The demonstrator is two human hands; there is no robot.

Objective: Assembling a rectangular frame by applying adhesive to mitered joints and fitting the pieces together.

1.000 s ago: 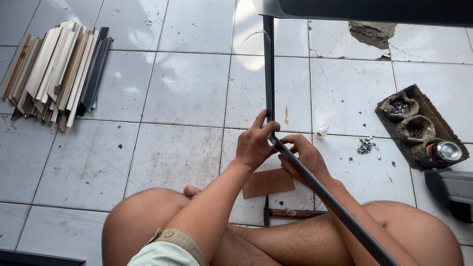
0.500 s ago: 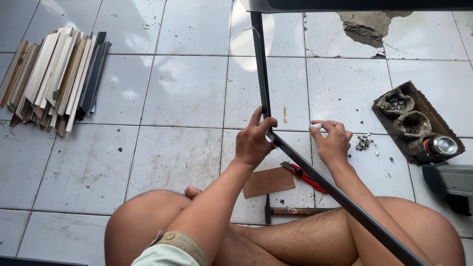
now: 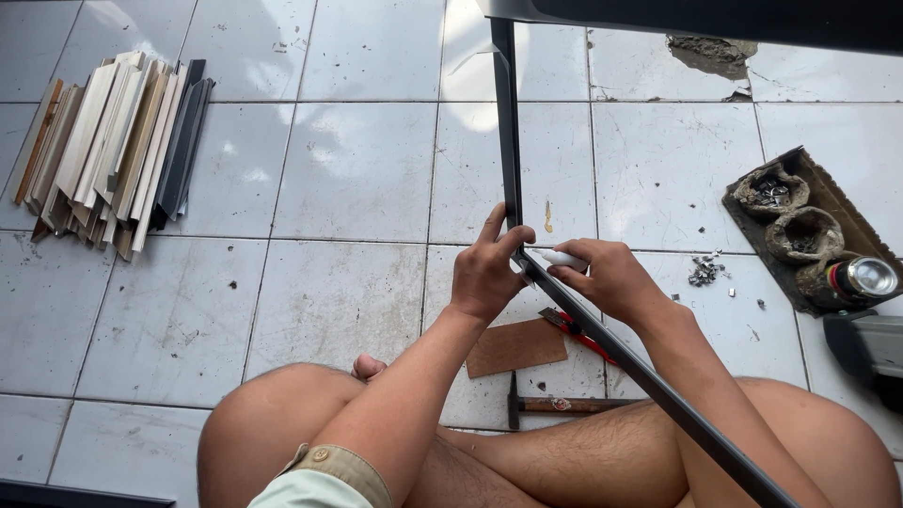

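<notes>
I sit cross-legged on a tiled floor with a dark frame propped in front of me; its corner joint is at my hands. My left hand grips the frame at that corner. My right hand holds a small white tube with its tip pressed against the corner joint. One frame bar runs up and away from me, the other slants down to the right across my leg.
A thin brown board, a red-handled tool and a hammer lie on the tiles under the frame. A stack of moulding strips is at far left. A cardboard tray with small hardware and a can sits at right.
My right hand left the frame corner, reached right toward the loose bits on the floor, and came back holding the white tube against the joint. The left hand kept its grip.
</notes>
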